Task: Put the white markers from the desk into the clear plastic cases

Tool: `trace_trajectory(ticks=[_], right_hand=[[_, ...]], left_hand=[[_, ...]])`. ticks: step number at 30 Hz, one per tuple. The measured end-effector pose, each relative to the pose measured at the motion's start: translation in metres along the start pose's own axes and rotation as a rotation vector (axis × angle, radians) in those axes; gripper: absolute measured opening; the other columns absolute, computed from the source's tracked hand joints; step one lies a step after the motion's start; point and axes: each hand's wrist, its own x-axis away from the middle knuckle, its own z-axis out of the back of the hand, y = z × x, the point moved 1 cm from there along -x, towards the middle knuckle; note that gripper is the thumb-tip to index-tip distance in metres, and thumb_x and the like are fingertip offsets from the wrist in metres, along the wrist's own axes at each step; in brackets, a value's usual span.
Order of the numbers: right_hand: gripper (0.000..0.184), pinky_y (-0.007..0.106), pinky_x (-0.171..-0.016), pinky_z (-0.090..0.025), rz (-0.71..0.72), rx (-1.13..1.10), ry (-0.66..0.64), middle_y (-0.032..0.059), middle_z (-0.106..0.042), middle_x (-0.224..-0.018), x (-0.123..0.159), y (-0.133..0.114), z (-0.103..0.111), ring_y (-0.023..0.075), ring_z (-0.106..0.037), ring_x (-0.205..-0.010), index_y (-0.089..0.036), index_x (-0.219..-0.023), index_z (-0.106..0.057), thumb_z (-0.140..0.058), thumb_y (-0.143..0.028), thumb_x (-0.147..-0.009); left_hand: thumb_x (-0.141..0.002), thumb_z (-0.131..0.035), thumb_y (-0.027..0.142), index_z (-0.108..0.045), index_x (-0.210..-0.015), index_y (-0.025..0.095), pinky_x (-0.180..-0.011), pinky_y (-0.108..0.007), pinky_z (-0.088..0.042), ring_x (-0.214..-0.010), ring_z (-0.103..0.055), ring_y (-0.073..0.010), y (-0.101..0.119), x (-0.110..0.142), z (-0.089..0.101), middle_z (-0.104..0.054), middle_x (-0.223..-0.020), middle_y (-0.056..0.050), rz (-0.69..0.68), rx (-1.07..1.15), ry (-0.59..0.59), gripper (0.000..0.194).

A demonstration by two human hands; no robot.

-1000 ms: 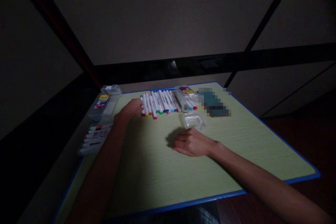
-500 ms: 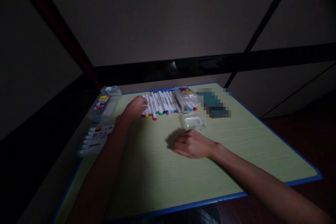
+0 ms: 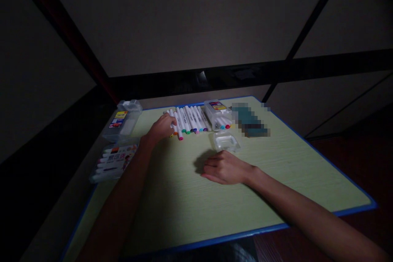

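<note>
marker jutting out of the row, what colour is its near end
Marker's near end: pink, clearest in the head view.

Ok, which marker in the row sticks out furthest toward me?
The marker with the bright pink end, a little right of your left hand: the other visible markers stop short of it.

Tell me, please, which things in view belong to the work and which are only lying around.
Probably in the work:
row of markers, at left hand
open box holding markers
clear lid

Probably lying around:
pixelated teal object
flat marker pack
labelled clear case
</note>
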Motion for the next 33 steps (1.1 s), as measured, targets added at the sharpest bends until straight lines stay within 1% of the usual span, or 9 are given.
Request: trace_trajectory(ticks=[7,17,21,27,33], right_hand=[[0.038,0.027,-0.050,-0.025,0.001,-0.006,0.004,0.0001,-0.059,-0.060,0.000,0.000,0.000,0.0084,-0.048,-0.051,-0.015,-0.065,-0.055,-0.033,-0.028,-0.093],[0.039,0.027,-0.048,-0.023,0.007,-0.008,0.023,0.0004,-0.059,-0.059,-0.001,0.000,0.001,0.0088,-0.047,-0.049,-0.015,-0.065,-0.056,-0.032,-0.027,-0.093],[0.039,0.027,-0.048,-0.024,0.001,-0.019,0.008,0.0006,-0.060,-0.060,-0.001,0.000,0.001,0.0090,-0.048,-0.050,-0.015,-0.064,-0.056,-0.032,-0.027,-0.093],[0.038,0.027,-0.049,-0.025,0.009,-0.010,-0.018,0.0011,-0.060,-0.061,-0.001,0.000,0.000,0.0090,-0.049,-0.052,-0.015,-0.067,-0.056,-0.031,-0.028,-0.093],[0.040,0.028,-0.050,-0.025,0.013,-0.026,-0.020,0.0008,-0.058,-0.060,-0.001,0.000,0.001,0.0088,-0.046,-0.051,-0.015,-0.067,-0.056,-0.030,-0.027,-0.094]], left_hand=[[-0.063,-0.057,0.013,-0.062,-0.084,0.015,-0.084,-0.031,-0.042,-0.094,-0.052,-0.0219,-0.002,0.000,-0.003,-0.057,-0.088,-0.006,-0.051,0.033,-0.011,0.021],[-0.060,-0.063,0.016,-0.063,-0.083,0.015,-0.083,-0.033,-0.040,-0.092,-0.050,-0.0229,-0.011,-0.002,-0.007,-0.055,-0.086,-0.006,-0.115,0.049,-0.049,0.023],[-0.059,-0.063,0.015,-0.065,-0.082,0.015,-0.082,-0.033,-0.040,-0.089,-0.048,-0.0224,-0.010,-0.002,-0.007,-0.054,-0.082,-0.006,-0.126,0.034,-0.052,0.022],[-0.060,-0.060,0.014,-0.065,-0.080,0.015,-0.082,-0.033,-0.039,-0.089,-0.048,-0.0233,-0.009,-0.002,-0.008,-0.054,-0.081,-0.007,-0.121,-0.012,-0.099,0.020],[-0.063,-0.056,0.013,-0.064,-0.081,0.017,-0.081,-0.032,-0.038,-0.089,-0.047,-0.0229,-0.012,-0.003,-0.013,-0.053,-0.083,-0.007,-0.102,-0.005,-0.078,0.020]])
